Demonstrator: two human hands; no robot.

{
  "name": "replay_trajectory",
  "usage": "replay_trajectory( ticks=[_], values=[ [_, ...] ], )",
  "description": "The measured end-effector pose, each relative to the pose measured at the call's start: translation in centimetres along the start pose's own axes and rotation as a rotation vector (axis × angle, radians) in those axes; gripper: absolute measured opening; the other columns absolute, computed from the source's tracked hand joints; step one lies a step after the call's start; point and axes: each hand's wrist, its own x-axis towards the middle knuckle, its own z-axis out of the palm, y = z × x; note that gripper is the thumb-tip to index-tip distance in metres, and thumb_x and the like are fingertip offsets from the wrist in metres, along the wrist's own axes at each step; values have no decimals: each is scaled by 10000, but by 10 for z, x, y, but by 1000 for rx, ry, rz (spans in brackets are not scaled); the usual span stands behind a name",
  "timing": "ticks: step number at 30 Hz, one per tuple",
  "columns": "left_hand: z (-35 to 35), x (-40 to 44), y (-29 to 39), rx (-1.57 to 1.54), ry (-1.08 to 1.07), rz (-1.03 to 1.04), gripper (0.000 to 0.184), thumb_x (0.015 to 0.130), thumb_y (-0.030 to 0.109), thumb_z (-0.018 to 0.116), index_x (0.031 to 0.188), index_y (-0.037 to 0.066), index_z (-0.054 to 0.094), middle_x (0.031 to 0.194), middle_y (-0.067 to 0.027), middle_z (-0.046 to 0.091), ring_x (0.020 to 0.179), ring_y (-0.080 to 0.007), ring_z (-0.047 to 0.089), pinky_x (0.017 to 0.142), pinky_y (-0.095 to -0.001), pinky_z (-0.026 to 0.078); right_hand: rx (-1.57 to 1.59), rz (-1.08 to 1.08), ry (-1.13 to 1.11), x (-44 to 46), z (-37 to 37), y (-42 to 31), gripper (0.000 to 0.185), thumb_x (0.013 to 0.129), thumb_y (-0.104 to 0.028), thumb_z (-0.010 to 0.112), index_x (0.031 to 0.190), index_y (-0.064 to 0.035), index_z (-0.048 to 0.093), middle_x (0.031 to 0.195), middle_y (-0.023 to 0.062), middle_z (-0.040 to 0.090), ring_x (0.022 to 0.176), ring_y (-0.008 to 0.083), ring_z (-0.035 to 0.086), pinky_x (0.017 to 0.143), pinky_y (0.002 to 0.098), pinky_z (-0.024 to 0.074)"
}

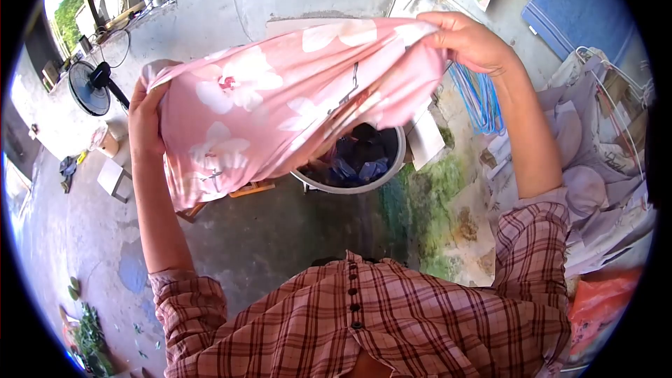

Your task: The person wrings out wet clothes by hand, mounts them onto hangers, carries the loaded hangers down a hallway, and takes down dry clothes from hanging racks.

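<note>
A pink cloth with white flowers [273, 105] is stretched in the air between my two hands, its right end higher than its left. My left hand [148, 112] is closed around the cloth's left end, fingers partly covered by folds. Bunched fabric at the upper right corner is pinched by my right hand [467, 42]. Below the cloth stands a round tub [400, 157] on the floor, partly hidden by it. Dark and blue wet-looking clothes [360, 157] lie inside the tub.
A fan [89, 88] and a small white stool [112, 178] stand at left. Blue hangers [477, 101] hang by a pile of pale fabric [584, 143] at right. A blue towel [577, 14] hangs above. Green moss-like stains [434, 203] mark the surface beside the tub.
</note>
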Motion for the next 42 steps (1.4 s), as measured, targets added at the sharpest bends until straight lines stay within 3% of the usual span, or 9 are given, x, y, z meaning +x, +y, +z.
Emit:
replay_trajectory(
  ticks=[6,10,11,15,29,34,36,38,42],
  values=[
    [9,-10,-34,913,107,-98,354,924,294,575,939,-48,666,748,-60,660,682,-85,589,613,-262,476,534,-138,111,6,18,-30,237,850,-150,667,1031,2,650,928,91,681,831,160,655,799,305,526],
    [-10,-11,-85,1448,-431,-185,652,950,527,409,927,-77,654,739,-226,651,666,-314,639,666,-374,487,797,-242,7,24,66,-65,163,902,-85,554,966,58,599,881,145,669,778,228,665,748,329,552],
    [2,-19,-87,1371,-558,-310,762,938,599,344,919,-105,635,795,-297,624,791,-412,630,747,-418,469,774,-294,-14,25,76,-72,169,903,-77,548,978,68,589,896,153,662,790,227,660,768,335,548],
    [-7,-44,-155,1389,-738,-343,693,946,563,350,947,-76,619,885,-269,627,919,-357,630,807,-411,460,879,-416,-177,40,112,-86,170,891,-20,510,993,103,567,932,161,629,866,224,628,858,332,514],
    [-3,-80,-82,-294,-321,-366,420,984,405,403,1094,21,531,1090,-121,599,1029,-216,596,883,-352,480,689,-635,-170,24,129,-99,211,914,-81,554,985,111,606,926,140,639,870,190,612,820,269,477],
    [46,-92,-32,-115,-361,-84,476,968,472,423,1048,14,522,977,-75,607,908,-167,612,793,-309,498,668,-542,93,15,135,-91,229,909,-40,556,1019,158,584,957,176,632,927,223,623,839,282,490],
    [77,-108,-20,460,-238,112,366,771,319,737,909,26,567,864,-60,606,734,-159,596,674,-292,487,682,-517,135,16,136,-87,223,906,-34,557,1017,157,584,947,179,635,926,228,628,839,285,494],
    [108,-118,-19,959,-75,183,327,740,217,779,912,24,578,785,-49,587,643,-144,587,592,-283,474,756,-513,118,16,132,-84,214,904,-32,559,1013,150,588,937,178,639,920,233,633,841,290,497],
    [89,-106,-46,654,-291,-183,153,887,127,600,990,19,569,791,-63,641,649,-113,610,572,-248,485,759,-458,214,10,118,-87,180,895,-24,566,982,131,599,928,169,644,915,230,635,858,303,495]
  ],
)
